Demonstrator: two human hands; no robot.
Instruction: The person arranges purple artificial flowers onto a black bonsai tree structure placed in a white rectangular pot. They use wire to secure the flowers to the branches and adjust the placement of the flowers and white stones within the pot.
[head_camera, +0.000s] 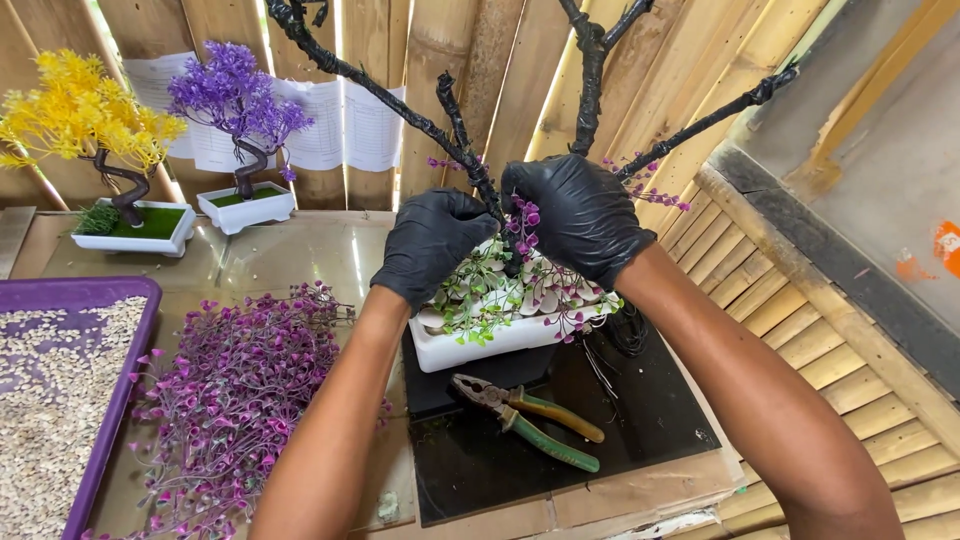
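Black tree trunk (470, 150) wrapped in tape stands in a white pot (500, 338), on a dark board (560, 440) on the tabletop (290, 250). The left hand (432, 245), in a black glove, is closed around the low part of the trunk, likely to keep it from tipping. The right hand (580, 215), gloved too, pinches a little purple sprig (525, 225) against the trunk, as if to fix it there. Small green and pink leaves (500, 290) fill the pot. Pliers (525, 420) lie just in front of the pot, close enough to grab. A pile of purple sprigs (240, 390) sits to the left, beside a purple tray (120, 390) of small pale bits. Far back stand a yellow toy tree (85, 115) and a purple toy tree (238, 95).
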